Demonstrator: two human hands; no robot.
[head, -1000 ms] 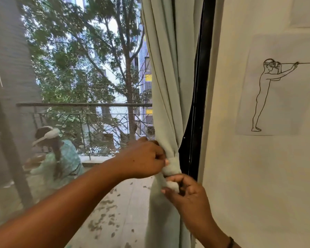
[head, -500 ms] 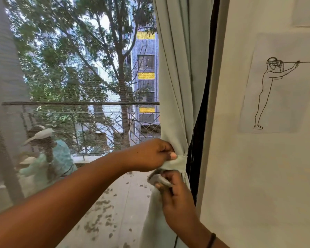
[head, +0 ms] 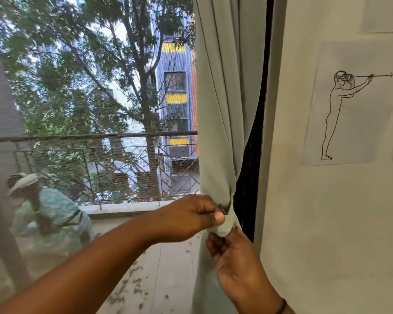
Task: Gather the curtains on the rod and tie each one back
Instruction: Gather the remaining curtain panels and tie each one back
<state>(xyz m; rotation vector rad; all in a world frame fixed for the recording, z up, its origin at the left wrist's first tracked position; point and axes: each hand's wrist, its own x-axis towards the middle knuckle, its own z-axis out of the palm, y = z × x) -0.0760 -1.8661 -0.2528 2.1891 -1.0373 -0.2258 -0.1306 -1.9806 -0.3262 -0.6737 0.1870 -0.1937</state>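
Your left hand (head: pixel 191 217) reaches in from the lower left and closes in a loose fist at the gathered waist of the pale green curtain (head: pixel 218 98) — the thumb tip presses against the fabric band (head: pixel 225 224) wrapped around the bunch, and the curled fingers grip cloth behind it. Your right hand (head: pixel 234 261) comes up from below, just under the left; its fingers are bent and pinch the lower edge of that rounded wrap of fabric, with the fingertips partly hidden behind the cloth. The two hands sit nearly touching, one above the other, both holding the same knot-like bundle. A dark band (head: pixel 281 306) circles your right wrist.

The curtain hangs at the right edge of the window, drawn into tight folds that narrow to the tied point and then fall loose again below your hands. Just beside it on the right runs the black window frame (head: pixel 262 98), and past that a cream wall (head: pixel 327 223) bearing a sheet with a line drawing of a standing figure (head: pixel 340 116) holding something to its head.

Through the screened glass you see a balcony railing (head: pixel 95 137), a tree (head: pixel 143 87) and a grey building with yellow panels (head: pixel 175 98). The glass also carries a faint reflection of a person in a light teal top (head: pixel 48 214) at lower left.
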